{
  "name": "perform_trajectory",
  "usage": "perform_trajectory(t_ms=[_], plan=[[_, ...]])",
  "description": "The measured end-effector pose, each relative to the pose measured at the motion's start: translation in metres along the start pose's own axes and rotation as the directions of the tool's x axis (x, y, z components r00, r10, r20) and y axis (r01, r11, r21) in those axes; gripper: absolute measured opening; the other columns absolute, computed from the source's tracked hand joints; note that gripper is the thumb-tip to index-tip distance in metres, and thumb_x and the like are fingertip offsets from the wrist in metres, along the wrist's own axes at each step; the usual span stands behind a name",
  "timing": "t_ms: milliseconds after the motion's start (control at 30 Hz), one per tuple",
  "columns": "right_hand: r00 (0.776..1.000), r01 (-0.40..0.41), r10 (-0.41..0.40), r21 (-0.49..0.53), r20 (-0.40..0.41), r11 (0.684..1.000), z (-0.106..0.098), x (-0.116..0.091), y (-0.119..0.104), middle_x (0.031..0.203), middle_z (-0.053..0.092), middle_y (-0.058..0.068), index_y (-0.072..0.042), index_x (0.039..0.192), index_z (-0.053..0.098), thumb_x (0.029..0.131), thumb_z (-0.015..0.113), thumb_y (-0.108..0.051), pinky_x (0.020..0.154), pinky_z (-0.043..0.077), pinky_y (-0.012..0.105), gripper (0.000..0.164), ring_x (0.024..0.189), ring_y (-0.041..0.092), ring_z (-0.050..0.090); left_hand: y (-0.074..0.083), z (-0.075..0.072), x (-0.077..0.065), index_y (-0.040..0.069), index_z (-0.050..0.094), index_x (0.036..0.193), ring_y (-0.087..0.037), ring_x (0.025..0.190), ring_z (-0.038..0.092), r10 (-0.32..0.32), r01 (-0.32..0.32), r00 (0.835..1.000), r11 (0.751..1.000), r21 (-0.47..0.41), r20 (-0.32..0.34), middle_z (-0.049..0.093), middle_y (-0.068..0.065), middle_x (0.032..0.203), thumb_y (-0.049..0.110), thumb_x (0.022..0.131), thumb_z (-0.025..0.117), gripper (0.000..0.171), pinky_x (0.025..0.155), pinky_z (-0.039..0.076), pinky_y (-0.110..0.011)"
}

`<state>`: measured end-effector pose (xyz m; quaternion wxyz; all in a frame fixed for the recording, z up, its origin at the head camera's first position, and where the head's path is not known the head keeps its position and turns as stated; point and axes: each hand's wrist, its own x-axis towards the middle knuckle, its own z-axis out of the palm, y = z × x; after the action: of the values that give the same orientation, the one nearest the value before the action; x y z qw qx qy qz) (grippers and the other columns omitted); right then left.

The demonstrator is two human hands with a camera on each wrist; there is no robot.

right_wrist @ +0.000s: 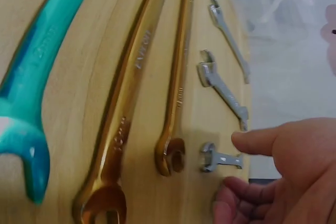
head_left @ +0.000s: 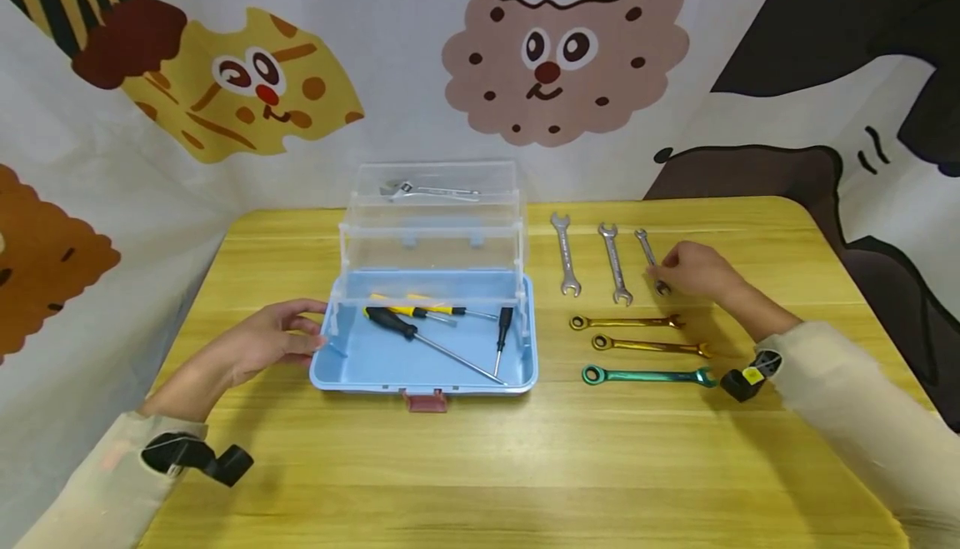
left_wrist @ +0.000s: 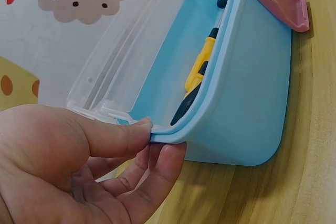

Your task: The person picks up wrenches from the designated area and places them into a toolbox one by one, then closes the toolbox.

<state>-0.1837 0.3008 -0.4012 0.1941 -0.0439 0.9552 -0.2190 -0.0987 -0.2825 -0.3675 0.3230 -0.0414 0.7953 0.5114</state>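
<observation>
My left hand (head_left: 266, 341) pinches the left rim of a light blue toolbox (head_left: 420, 389), thumb above and fingers under the edge in the left wrist view. The box's clear lid (head_left: 435, 241) stands raised. A black-handled screwdriver (head_left: 390, 321), yellow-and-black screwdrivers (left_wrist: 202, 61) and a small dark-handled screwdriver (head_left: 504, 328) lie inside. At the right, my right hand (head_left: 697, 270) is at the smallest silver wrench (head_left: 645, 245), which lies on the table. In the right wrist view, thumb and fingers stand on either side of this wrench, with a gap between them.
Two larger silver wrenches (head_left: 566, 257) (head_left: 615, 266) lie left of the smallest. Nearer are two gold wrenches (head_left: 626, 322) (head_left: 652, 346) and a green wrench (head_left: 648, 376). An adjustable wrench (head_left: 435, 192) shows at the raised lid. A patterned curtain (head_left: 405, 116) hangs behind the table.
</observation>
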Motion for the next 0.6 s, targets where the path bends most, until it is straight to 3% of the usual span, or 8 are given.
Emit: perform_trajectory(t_ms=[100, 167, 433, 600], plan=[[0.999, -0.042, 0.043, -0.035, 0.011, 0.998, 0.002, 0.005, 0.001, 0.052, 0.04, -0.003, -0.006, 0.063, 0.06, 0.103, 0.058, -0.032, 0.048, 0.028, 0.027, 0.048, 0.047, 0.012, 0.033, 0.0, 0.0, 0.0, -0.009, 0.029, 0.152, -0.02, 0.093, 0.064, -0.001, 0.001, 1.0, 1.0, -0.001, 0.001, 0.054, -0.018, 0.117, 0.002, 0.101, 0.061, 0.061, 0.081, 0.059, -0.032], [0.998, -0.065, 0.066, -0.073, 0.016, 0.995, 0.003, 0.008, -0.001, 0.048, 0.036, -0.005, -0.011, 0.056, 0.056, 0.103, 0.057, -0.031, 0.046, 0.026, 0.026, 0.051, 0.045, 0.01, 0.03, 0.0, 0.0, 0.0, -0.009, 0.029, 0.152, -0.02, 0.093, 0.064, 0.0, 0.0, 1.0, 1.0, -0.002, 0.001, 0.054, -0.019, 0.117, 0.003, 0.101, 0.061, 0.061, 0.081, 0.059, -0.032], [0.995, -0.039, 0.05, -0.12, 0.088, 0.992, -0.001, 0.016, -0.01, 0.051, 0.042, -0.003, -0.008, 0.063, 0.057, 0.104, 0.048, -0.02, 0.046, 0.03, 0.026, 0.043, 0.044, 0.01, 0.033, 0.001, 0.0, -0.001, -0.009, 0.028, 0.153, -0.02, 0.095, 0.064, -0.002, 0.002, 1.0, 1.0, -0.008, 0.006, 0.054, -0.02, 0.12, 0.004, 0.101, 0.061, 0.062, 0.082, 0.059, -0.032], [0.99, -0.057, 0.07, -0.103, 0.125, 0.993, -0.003, 0.019, -0.011, 0.055, 0.054, 0.002, -0.002, 0.071, 0.064, 0.103, 0.05, -0.024, 0.046, 0.035, 0.027, 0.041, 0.045, 0.011, 0.038, 0.001, 0.0, -0.002, -0.009, 0.028, 0.153, -0.019, 0.094, 0.064, -0.002, 0.002, 1.0, 1.0, -0.012, 0.008, 0.054, -0.019, 0.118, 0.004, 0.102, 0.061, 0.062, 0.082, 0.059, -0.031]])
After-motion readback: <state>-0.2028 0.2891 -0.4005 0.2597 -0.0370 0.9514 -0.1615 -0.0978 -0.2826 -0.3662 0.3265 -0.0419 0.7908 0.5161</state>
